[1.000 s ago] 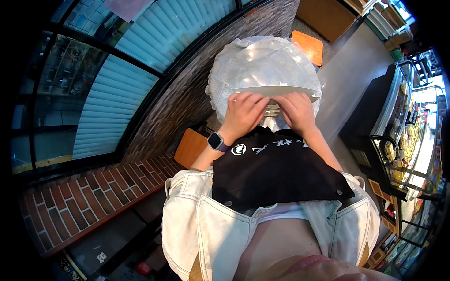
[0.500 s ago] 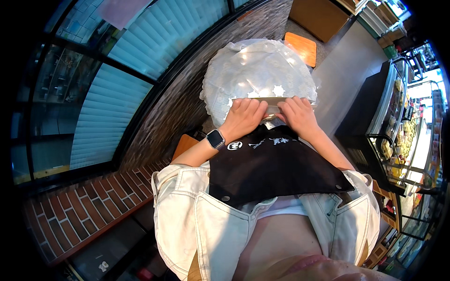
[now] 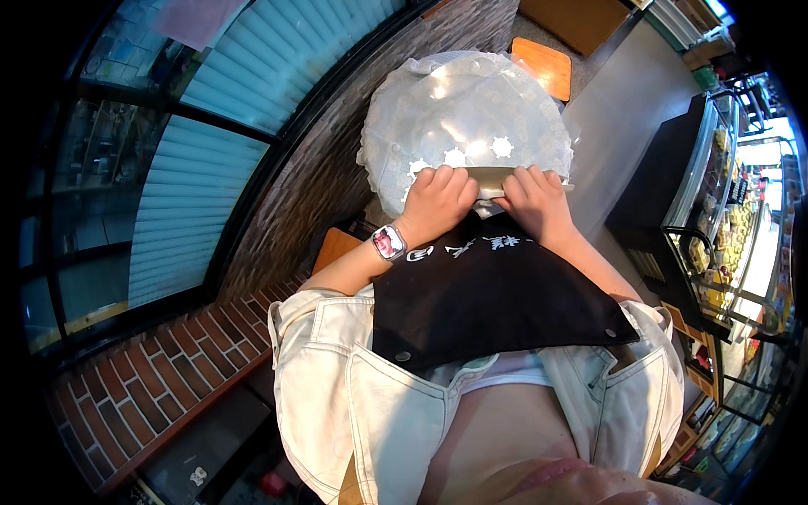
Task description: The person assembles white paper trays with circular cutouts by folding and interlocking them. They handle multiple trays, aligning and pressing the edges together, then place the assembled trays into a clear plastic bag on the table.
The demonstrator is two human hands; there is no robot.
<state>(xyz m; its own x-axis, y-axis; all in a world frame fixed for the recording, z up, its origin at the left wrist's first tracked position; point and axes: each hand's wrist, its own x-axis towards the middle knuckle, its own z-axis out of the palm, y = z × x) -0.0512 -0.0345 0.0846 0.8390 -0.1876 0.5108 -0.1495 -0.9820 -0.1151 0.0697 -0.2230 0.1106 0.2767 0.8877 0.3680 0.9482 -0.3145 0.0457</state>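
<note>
Hands side by side at near edge of round table: left hand (image 3: pixel 439 200) and right hand (image 3: pixel 539 202) both curled, pinching lace tablecloth (image 3: pixel 463 118) hem. Cloth spreads away from grip, over tabletop. Neither hand nearer. Wooden stool (image 3: pixel 543 66) beyond.

one round lace-covered table (image 3: pixel 471 109), two wooden stools (image 3: pixel 543 66), one wristwatch (image 3: pixel 389 242)
</note>
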